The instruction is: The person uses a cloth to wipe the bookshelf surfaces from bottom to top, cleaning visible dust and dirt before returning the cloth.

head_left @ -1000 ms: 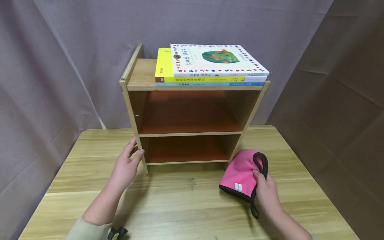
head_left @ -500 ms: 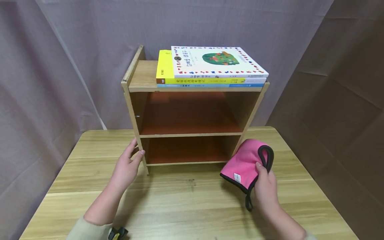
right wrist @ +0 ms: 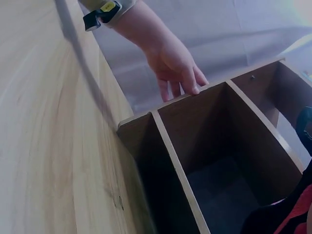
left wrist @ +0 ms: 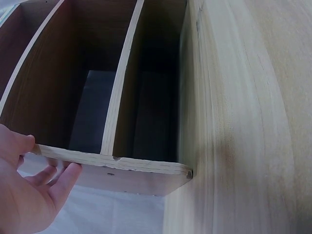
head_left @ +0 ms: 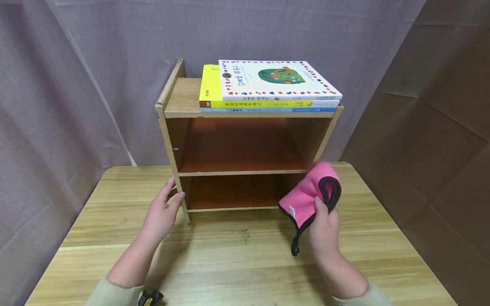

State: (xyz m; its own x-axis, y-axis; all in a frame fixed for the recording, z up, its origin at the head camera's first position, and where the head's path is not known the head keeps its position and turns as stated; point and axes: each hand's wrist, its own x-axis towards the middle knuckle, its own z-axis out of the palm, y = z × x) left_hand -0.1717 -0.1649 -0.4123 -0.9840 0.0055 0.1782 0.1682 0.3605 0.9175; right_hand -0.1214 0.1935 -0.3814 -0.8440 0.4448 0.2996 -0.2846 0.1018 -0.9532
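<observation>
A small wooden bookshelf [head_left: 243, 173] stands on the table, its two compartments facing me. My left hand [head_left: 162, 212] holds the front edge of its left side panel, with the thumb on the edge and the other fingers along the outer face; the left wrist view shows the same left hand [left wrist: 34, 190] at that panel. My right hand [head_left: 324, 231] grips a folded pink cloth [head_left: 302, 197] with black trim and a small white tag. The cloth hangs in front of the shelf's lower right side and overlaps that panel. Part of the cloth [right wrist: 297, 209] shows dark in the right wrist view.
Three books lie stacked on the shelf's top: a white picture book [head_left: 281, 80], a yellow book [head_left: 209, 83] and a blue one [head_left: 264, 109] at the bottom. Grey curtains [head_left: 95, 63] hang behind and beside the wooden table [head_left: 229, 263].
My right hand has moved up and to the left with the pink cloth, turning it so that its loop swings left. The left hand keeps its place on the side panel.
</observation>
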